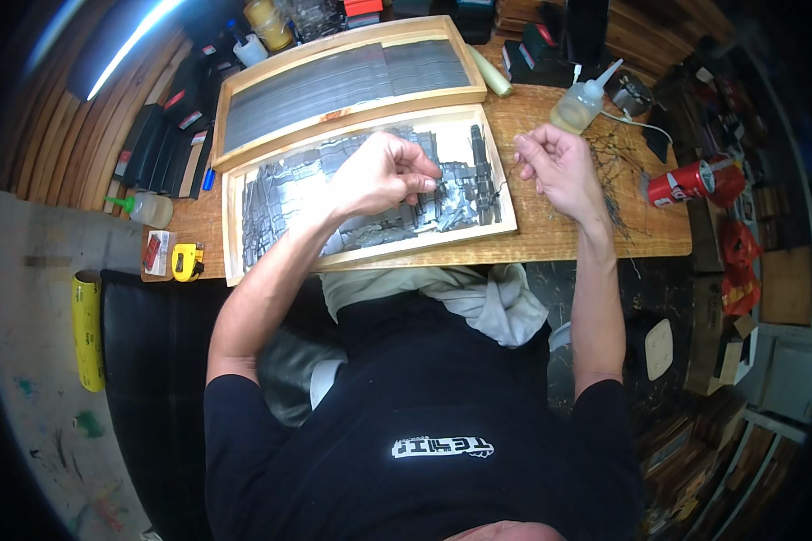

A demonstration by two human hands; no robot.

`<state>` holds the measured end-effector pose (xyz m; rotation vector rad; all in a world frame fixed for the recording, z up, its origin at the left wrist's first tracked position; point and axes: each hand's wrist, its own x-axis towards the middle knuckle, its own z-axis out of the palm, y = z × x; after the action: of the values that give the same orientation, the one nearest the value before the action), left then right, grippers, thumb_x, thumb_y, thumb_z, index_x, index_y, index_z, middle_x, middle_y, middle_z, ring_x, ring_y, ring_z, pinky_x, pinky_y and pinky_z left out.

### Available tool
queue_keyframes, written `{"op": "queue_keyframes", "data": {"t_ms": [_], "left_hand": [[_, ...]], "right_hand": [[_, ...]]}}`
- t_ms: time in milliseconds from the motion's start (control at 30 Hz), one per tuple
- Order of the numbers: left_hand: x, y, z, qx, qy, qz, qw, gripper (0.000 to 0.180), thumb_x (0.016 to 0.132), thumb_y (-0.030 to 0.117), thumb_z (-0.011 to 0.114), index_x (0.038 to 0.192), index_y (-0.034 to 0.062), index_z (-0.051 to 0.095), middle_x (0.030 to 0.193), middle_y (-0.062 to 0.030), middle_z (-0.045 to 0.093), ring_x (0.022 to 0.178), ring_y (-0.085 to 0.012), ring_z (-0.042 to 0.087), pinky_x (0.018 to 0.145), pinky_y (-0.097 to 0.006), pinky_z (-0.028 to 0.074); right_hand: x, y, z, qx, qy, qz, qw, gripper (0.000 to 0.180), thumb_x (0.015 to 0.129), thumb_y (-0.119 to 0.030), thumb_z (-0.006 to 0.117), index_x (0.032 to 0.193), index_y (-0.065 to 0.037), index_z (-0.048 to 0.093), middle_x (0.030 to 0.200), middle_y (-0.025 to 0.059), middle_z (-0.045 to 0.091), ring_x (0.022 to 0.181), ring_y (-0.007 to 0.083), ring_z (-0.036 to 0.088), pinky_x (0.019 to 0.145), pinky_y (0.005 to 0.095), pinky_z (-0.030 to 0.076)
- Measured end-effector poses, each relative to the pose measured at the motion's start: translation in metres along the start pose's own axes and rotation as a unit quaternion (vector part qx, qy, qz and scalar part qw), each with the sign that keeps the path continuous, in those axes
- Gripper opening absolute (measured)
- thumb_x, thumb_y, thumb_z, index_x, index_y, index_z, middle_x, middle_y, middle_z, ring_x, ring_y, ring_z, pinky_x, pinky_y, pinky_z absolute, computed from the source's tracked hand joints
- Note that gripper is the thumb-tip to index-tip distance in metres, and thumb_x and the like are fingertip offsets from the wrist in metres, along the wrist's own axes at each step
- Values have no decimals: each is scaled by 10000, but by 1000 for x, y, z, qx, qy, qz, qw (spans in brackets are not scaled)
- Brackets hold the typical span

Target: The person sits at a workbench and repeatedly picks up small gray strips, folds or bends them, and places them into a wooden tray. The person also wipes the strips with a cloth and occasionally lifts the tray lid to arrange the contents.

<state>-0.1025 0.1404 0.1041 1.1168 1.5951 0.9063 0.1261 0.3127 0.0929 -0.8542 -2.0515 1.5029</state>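
Note:
My left hand (379, 176) hovers over a shallow wooden tray (370, 257), thumb and fingertips pinched together. What sits between those fingertips, if anything, is too small to tell. Dark grey flat metal pieces (370, 236) fill much of this tray, in rows on the left and loosely heaped toward the right. Just past the tray's right edge, my right hand (558, 167) is raised with its fingers closed in a pinch; I cannot make out what is in it. Thin dark wire-like scraps (615, 162) are scattered on the table beside that hand.
Behind stands a second wooden tray (334, 117) with grey strips. A squeeze bottle (577, 104) and a red can (681, 185) are at the right of the wooden table (659, 239). A yellow tape measure (188, 261) and another bottle (149, 210) are at the left.

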Motion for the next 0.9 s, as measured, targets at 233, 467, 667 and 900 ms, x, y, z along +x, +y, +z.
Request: {"op": "queue_keyframes", "data": {"t_ms": [233,467,667,900], "left_hand": [[5,-8,5,1,-7,36,999,110,983,65,752,1078,19,785,868,-23,764,717,-66,667,641,-230,553],[0,-1,12,26,-1,53,998,106,976,48,753,1065,-1,784,852,-25,760,702,-61,647,648,-229,549],[-11,0,19,102,30,91,990,133,971,37,744,1096,-1,771,852,-53,775,714,-83,689,641,-246,564],[-56,-12,50,-60,222,143,963,305,995,81,736,1287,-2,706,958,-99,790,825,-144,757,753,-287,637]], "right_hand": [[10,-18,9,-151,-84,4,985,275,917,-213,841,1030,22,756,864,94,763,720,113,688,678,281,566],[15,-10,9,-28,-96,-39,994,319,956,-137,801,1179,69,704,1062,139,781,935,116,736,807,266,600],[13,-12,0,13,-120,42,992,202,1012,-147,735,1127,18,726,1006,101,802,889,117,761,790,272,617],[-20,-9,-22,152,3,1,988,231,1013,-172,727,1107,39,725,963,165,794,803,181,789,666,254,659]]}}
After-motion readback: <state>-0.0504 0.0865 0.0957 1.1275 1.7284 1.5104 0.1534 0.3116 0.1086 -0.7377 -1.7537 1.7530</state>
